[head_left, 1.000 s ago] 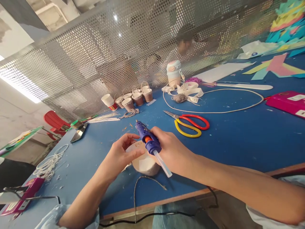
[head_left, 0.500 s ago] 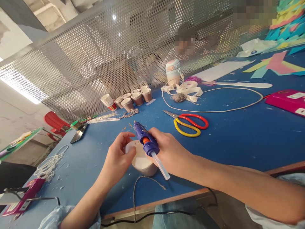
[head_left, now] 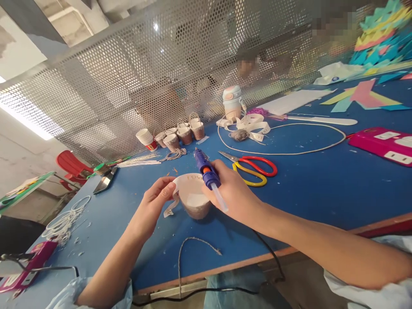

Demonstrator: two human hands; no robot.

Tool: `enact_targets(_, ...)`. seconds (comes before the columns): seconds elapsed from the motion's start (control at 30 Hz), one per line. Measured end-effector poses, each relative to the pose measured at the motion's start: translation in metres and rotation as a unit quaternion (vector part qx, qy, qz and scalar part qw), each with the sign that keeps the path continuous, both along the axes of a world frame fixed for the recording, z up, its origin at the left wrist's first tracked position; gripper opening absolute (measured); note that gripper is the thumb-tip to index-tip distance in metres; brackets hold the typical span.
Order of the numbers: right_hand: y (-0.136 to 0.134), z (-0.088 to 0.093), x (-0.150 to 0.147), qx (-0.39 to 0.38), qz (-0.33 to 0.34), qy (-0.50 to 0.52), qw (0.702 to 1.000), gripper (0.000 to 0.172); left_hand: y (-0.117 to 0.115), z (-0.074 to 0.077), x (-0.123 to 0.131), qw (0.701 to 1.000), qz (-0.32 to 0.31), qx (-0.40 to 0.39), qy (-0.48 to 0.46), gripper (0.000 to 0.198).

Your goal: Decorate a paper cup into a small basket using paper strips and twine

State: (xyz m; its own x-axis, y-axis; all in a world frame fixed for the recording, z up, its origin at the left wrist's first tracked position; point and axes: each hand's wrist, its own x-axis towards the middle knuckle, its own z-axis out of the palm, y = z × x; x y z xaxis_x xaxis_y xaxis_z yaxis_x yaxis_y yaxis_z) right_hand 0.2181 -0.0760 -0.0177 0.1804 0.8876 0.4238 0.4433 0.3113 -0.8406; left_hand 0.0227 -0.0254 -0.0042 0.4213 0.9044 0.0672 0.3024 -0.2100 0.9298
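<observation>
**Between two hands, a yarn-covered cup and a glue gun**

Over the blue table, the cup has its mouth up and tipped toward the person. I can't tell if its bottom touches the table. The left hand is at the cup's left rim, thumb and finger pinching a white ribbon. Its loose end hangs down just beside the cup, and letters show along the far rim. The right hand is curled round a blue glue gun, most fingertips hidden. The gun lies long-ways, nose pointing away and a bit left, clear glue stick poking back. Its nose looks past the far rim, so the pinched ribbon is left of it and nearer the person.
</observation>
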Motion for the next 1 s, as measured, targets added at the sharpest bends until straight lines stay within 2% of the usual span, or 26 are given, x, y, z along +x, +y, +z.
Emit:
enact_targets(0.1, 0.004, -0.001, 0.005, -0.012, -0.017, 0.0, 1.0, 0.021, 0.001, -0.001, 0.0, 0.999, 0.018, 0.032, 0.03, 0.045)
enact_targets(0.17, 0.006, -0.002, 0.007, -0.021, -0.014, 0.006, 1.0, 0.021, -0.001, -0.001, -0.002, 0.986, 0.08, 0.14, 0.049, 0.042)
enact_targets(0.23, 0.006, -0.002, 0.007, -0.035, -0.002, 0.015, 0.999, 0.02, -0.007, -0.002, -0.004, 0.946, 0.149, 0.278, 0.069, 0.025)
enact_targets(0.3, 0.006, -0.003, 0.007, -0.045, 0.007, 0.027, 0.999, 0.02, -0.015, -0.003, -0.004, 0.919, 0.156, 0.347, 0.101, 0.014)
enact_targets(0.4, 0.006, -0.004, 0.006, -0.055, 0.025, 0.062, 0.996, 0.026, -0.025, -0.005, -0.001, 0.936, 0.053, 0.305, 0.169, 0.017)
enact_targets(0.47, 0.006, -0.005, 0.006, -0.065, 0.041, 0.093, 0.993, 0.031, -0.028, -0.009, 0.003, 0.945, 0.015, 0.267, 0.19, 0.017)
enact_targets(0.67, 0.006, -0.012, 0.005, -0.091, 0.11, 0.121, 0.982, 0.03, -0.016, -0.026, 0.01, 0.976, 0.043, 0.163, 0.136, 0.043)
enact_targets(0.77, 0.005, -0.011, 0.004, -0.103, 0.125, 0.127, 0.979, 0.03, -0.006, -0.035, 0.013, 0.985, 0.054, 0.149, 0.071, 0.045)
enact_targets(1.0, 0.012, 0.009, 0.019, -0.106, 0.059, 0.139, 0.983, 0.037, 0.006, -0.047, 0.019, 0.99, 0.035, 0.132, -0.034, 0.042)
